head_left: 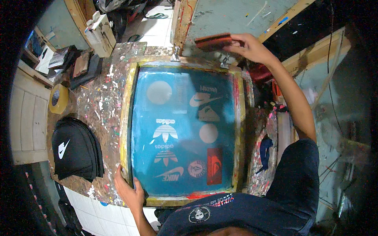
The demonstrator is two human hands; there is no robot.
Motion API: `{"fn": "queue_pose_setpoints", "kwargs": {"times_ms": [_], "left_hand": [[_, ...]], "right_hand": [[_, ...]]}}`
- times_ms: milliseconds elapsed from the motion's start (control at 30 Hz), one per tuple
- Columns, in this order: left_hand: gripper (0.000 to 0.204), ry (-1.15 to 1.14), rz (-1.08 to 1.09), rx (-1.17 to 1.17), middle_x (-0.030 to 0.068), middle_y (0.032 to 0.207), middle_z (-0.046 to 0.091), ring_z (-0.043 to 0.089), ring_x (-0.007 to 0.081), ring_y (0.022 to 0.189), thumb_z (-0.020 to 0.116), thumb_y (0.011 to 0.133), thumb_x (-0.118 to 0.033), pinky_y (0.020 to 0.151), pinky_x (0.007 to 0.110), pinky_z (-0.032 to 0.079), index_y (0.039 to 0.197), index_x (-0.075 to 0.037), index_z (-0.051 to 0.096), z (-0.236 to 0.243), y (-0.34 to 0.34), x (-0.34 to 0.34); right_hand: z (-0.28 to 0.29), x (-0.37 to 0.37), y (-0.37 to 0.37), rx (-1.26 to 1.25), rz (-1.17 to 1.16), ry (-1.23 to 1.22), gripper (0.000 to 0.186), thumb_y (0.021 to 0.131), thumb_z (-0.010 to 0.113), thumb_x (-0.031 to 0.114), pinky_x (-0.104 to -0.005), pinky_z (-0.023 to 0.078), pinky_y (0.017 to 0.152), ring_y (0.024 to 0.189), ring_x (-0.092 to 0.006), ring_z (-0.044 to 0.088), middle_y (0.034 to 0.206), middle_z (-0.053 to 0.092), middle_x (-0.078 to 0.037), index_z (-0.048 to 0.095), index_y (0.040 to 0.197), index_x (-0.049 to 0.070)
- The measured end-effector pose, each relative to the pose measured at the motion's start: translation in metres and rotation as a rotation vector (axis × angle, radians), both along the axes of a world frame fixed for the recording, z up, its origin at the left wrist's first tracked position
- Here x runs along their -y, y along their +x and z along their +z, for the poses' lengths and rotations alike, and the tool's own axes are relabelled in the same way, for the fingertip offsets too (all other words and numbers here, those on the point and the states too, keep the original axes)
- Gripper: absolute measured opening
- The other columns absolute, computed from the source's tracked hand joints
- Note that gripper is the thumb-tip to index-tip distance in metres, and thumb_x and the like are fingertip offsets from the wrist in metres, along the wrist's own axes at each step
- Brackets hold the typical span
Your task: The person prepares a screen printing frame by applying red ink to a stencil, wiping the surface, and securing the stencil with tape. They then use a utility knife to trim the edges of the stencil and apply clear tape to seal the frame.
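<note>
Two hands (130, 191) (249, 48), one squeegee (212, 40), one screen (185, 124), two clamps (175, 54) (225, 61)

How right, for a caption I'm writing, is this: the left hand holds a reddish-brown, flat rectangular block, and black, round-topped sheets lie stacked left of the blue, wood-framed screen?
The hand is wrong: the head view shows the right hand holding the reddish-brown rectangular block. The black, round-topped sheets do lie stacked left of the blue, wood-framed screen.
</note>
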State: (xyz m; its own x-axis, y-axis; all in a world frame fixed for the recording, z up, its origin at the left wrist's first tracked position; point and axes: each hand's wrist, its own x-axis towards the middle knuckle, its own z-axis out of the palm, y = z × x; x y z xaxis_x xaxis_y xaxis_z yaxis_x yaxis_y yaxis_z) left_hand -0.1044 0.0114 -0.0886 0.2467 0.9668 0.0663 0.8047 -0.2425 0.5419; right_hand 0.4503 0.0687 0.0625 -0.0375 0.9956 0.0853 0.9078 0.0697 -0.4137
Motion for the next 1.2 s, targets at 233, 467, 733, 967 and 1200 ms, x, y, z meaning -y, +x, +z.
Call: {"fn": "queue_pose_setpoints", "kwargs": {"times_ms": [233,467,733,967,1200], "left_hand": [[0.066,-0.046,0.022,-0.017,0.024,0.132,0.05,0.046,0.0416,0.123,0.06,0.077,-0.009,0.107,0.048,0.032,0.139,0.002,0.042,0.0,0.004,0.0],[0.066,0.031,-0.032,-0.018,0.0244,0.132,0.05,0.047,0.042,0.121,0.059,0.077,-0.008,0.107,0.048,0.033,0.139,0.004,0.041,-0.005,-0.001,-0.001],[0.065,0.008,-0.013,-0.004,0.0247,0.133,0.05,0.046,0.0427,0.123,0.059,0.076,-0.007,0.107,0.047,0.032,0.138,0.005,0.042,-0.001,0.004,-0.002],[0.068,0.037,-0.043,-0.014,0.0258,0.137,0.047,0.043,0.0438,0.127,0.057,0.078,-0.009,0.11,0.047,0.03,0.141,0.005,0.038,-0.015,-0.005,0.003],[0.069,0.04,-0.063,-0.024,0.0259,0.139,0.046,0.043,0.0424,0.128,0.057,0.077,-0.007,0.11,0.047,0.029,0.142,0.005,0.037,-0.004,0.001,0.005]], "right_hand": [[-0.026,0.022,0.048,0.216,0.144,-0.089,0.02,0.091,0.068,0.018,-0.0343,0.039,0.058,0.059,-0.0191,0.042,0.065,0.046,-0.01,0.058,0.088,0.001],[-0.009,0.008,0.034,0.12,0.075,-0.07,0.018,0.088,0.07,0.016,-0.035,0.043,0.061,0.063,-0.0216,0.052,0.065,0.051,-0.011,0.068,0.102,0.005],[0.032,0.075,0.021,0.117,-0.295,0.03,0.028,0.089,0.071,0.025,-0.0317,0.048,0.07,0.077,-0.0158,0.062,0.081,0.066,-0.01,0.067,0.099,-0.001],[0.0,0.276,0.01,0.048,-1.22,0.429,0.028,0.091,0.069,0.026,-0.0315,0.048,0.065,0.067,-0.0154,0.062,0.073,0.069,-0.008,0.07,0.098,-0.002],[-0.113,0.3,0.111,0.679,-1.146,-0.183,0.058,0.083,0.062,0.012,-0.0497,0.053,0.072,0.082,-0.0422,0.068,0.105,0.068,-0.022,0.048,0.14,0.013]]}}
